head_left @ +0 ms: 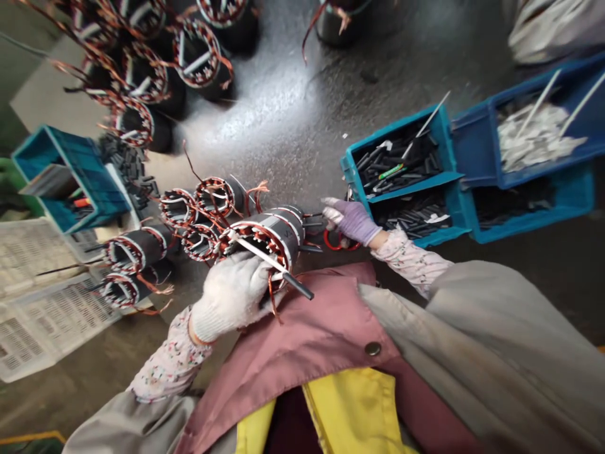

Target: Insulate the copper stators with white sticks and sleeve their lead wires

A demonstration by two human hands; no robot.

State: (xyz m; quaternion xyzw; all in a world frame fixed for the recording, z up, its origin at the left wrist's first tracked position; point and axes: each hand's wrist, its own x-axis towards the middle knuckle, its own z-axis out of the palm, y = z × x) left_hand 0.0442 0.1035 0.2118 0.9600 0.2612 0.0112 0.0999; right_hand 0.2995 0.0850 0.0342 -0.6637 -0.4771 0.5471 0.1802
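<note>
A motor stator point(271, 233) with copper windings lies on its side in front of my lap. My left hand point(231, 293), in a white glove, is closed around its near end. A white strip and a black sleeve point(295, 285) stick out beside the fingers. My right hand point(352, 221), in a purple glove, reaches to the stator's far end. Its fingers are curled and pinched on a small white piece near the black sleeves that poke out there. A red loop point(338, 243) lies under that hand.
Several more wound stators point(189, 214) lie to the left, and others point(142, 69) stand at the back. Blue bins point(401, 167) of black sleeves and white strips point(534, 135) sit on the right. A teal crate point(70, 176) and white baskets point(42, 302) stand left.
</note>
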